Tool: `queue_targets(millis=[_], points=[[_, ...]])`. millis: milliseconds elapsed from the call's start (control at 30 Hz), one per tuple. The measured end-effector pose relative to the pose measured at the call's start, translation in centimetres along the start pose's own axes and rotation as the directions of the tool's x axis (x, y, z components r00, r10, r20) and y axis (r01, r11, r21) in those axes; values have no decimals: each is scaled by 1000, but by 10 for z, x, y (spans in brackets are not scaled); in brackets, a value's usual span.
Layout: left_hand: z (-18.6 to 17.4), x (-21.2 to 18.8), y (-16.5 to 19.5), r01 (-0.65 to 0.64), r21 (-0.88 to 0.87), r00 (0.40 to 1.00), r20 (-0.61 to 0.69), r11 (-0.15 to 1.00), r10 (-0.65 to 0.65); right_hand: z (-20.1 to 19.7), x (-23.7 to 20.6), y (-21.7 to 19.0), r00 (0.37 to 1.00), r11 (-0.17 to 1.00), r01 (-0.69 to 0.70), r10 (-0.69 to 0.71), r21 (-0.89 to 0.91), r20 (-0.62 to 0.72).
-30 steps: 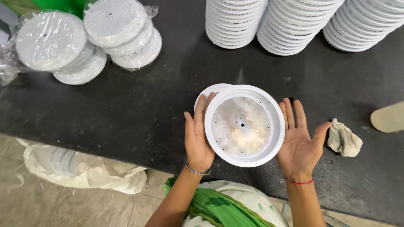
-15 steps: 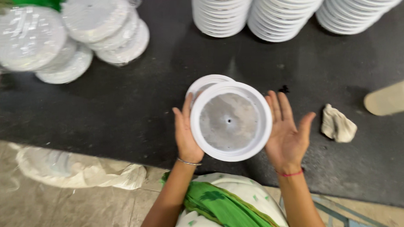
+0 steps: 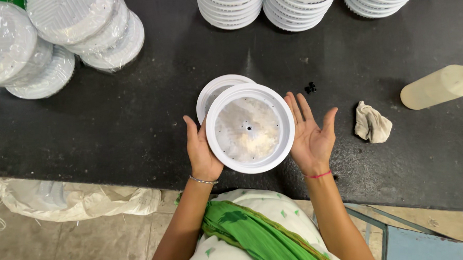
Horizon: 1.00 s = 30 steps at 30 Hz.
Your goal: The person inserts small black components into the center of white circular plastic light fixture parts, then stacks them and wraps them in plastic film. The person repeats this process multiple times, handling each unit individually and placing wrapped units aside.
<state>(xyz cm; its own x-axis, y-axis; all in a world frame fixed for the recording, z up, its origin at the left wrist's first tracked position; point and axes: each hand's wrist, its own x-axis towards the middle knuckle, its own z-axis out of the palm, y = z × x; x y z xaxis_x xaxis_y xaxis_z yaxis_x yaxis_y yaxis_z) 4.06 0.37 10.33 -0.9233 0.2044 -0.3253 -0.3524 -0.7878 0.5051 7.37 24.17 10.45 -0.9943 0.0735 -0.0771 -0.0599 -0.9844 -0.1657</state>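
A round white plastic disc [image 3: 250, 128] with a small centre hole is held flat between my palms above the black worktop [image 3: 139, 123]. My left hand [image 3: 201, 151] presses its left rim, fingers straight. On the disc's right rim rests my right hand [image 3: 310, 135], fingers spread upward. A second white disc [image 3: 213, 92] lies on the worktop, partly hidden under the held one.
Stacks of white discs [image 3: 294, 5] stand along the far edge. Plastic-wrapped disc bundles [image 3: 59, 38] lie at the far left. A crumpled cloth [image 3: 372, 122], a cream bottle [image 3: 438, 87] on its side and small black bits [image 3: 310, 87] are at right. A white sack [image 3: 75, 199] lies on the floor.
The view has shifted slightly; the disc stays held between both palms, and my hands have barely moved relative to it.
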Motion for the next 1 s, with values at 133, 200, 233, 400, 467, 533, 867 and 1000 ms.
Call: queue_targets(millis=[133, 200, 233, 400, 467, 533, 867, 1000], points=[[0, 0, 2, 35, 6, 998, 50, 999, -35, -13, 0, -2, 1000, 999, -2, 1, -47, -28], [2, 1, 2, 28, -7, 999, 40, 1000, -28, -16, 1, -1, 1000, 997, -6, 3, -83, -25], [3, 2, 2, 21, -12, 999, 35, 1000, -21, -17, 1, -1, 1000, 996, -8, 6, -93, -20], [3, 4, 4, 4, 9, 998, 58, 1000, -5, -14, 4, -3, 1000, 995, -22, 22, -95, -2], [-1, 6, 3, 1, 12, 998, 57, 1000, -2, -11, 5, -3, 1000, 997, -30, 30, -64, 0], [-6, 8, 1, 0, -13, 999, 54, 1000, 1, -5, 6, -1, 1000, 992, -28, 29, -122, 5], [-24, 21, 21, 40, 57, 997, -68, 998, -37, 68, -11, -10, 779, -328, 627, 294, -707, 555], [-8, 25, 39, 44, 109, 983, -184, 993, -24, 89, -20, 3, 625, -470, 781, 574, -413, 529]])
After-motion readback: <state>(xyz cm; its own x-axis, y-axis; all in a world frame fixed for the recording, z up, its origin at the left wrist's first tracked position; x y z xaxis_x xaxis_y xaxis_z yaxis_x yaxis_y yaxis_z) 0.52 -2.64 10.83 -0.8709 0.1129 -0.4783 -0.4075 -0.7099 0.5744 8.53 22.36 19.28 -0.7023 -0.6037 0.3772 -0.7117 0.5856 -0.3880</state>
